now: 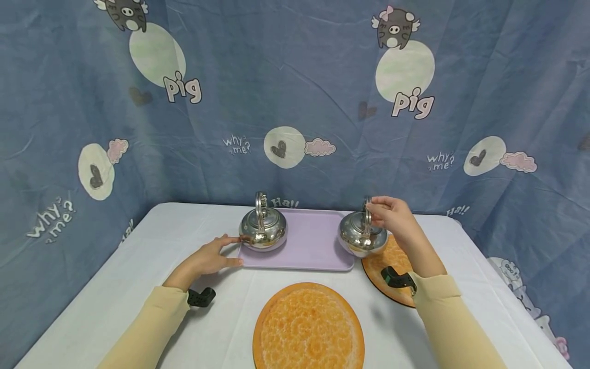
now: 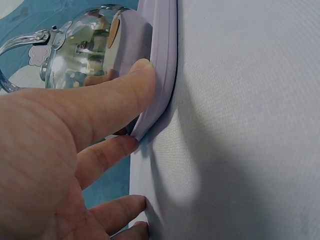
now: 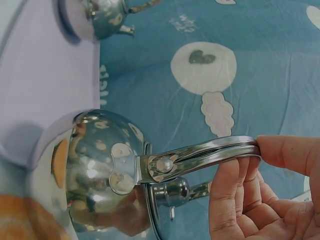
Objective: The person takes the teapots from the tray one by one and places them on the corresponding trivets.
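Observation:
Two shiny steel kettles show in the head view. My right hand (image 1: 392,218) holds the right kettle (image 1: 361,238) by its arched handle (image 3: 205,155), fingers under the bar and thumb against its top. That kettle overlaps the right end of a lilac tray (image 1: 311,241) and the edge of a round orange mat. The left kettle (image 1: 262,230) stands on the tray's left end, handle upright. Beside it, my left hand (image 1: 214,256) touches the tray's left front corner, fingers spread. In the left wrist view, the thumb lies along the tray rim (image 2: 162,75) and the forefinger meets the corner.
One round orange mat (image 1: 309,328) lies in front of the tray; another mat (image 1: 394,261) lies at the right, partly under my right wrist. A white cloth covers the table (image 1: 216,328). Behind it hangs a blue printed curtain (image 1: 295,92).

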Demonstrator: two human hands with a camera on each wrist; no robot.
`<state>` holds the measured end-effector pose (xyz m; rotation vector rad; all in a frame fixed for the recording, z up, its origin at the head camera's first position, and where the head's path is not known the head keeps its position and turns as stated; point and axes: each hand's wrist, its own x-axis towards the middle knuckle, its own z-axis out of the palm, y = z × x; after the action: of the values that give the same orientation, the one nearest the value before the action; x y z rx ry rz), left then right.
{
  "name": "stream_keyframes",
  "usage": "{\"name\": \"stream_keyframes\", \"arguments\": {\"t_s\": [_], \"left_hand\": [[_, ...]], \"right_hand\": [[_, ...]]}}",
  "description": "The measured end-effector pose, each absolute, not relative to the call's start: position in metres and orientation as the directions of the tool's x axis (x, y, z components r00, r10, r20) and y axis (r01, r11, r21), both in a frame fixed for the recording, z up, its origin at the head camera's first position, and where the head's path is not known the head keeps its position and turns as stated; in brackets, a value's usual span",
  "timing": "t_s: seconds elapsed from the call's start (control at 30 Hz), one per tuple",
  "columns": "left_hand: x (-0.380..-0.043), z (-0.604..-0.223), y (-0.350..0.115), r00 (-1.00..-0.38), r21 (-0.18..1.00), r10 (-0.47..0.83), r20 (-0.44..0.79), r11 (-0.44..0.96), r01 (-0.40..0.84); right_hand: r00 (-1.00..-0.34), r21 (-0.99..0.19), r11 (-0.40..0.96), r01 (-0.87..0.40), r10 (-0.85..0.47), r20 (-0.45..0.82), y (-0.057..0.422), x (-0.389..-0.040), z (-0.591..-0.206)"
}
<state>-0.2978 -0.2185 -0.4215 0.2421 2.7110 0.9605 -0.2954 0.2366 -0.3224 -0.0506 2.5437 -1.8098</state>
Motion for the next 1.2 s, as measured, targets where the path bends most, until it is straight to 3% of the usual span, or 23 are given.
{"name": "stream_keyframes", "arguments": {"t_s": [1.2], "left_hand": [[-0.296,-0.421,-0.220,-0.951,0.628,0.263,-0.164,0.771,0.105]], "right_hand": [[-0.999,-0.922,0.386,-0.018,0.025,0.030,0.313,-0.247,-0.337]]}}
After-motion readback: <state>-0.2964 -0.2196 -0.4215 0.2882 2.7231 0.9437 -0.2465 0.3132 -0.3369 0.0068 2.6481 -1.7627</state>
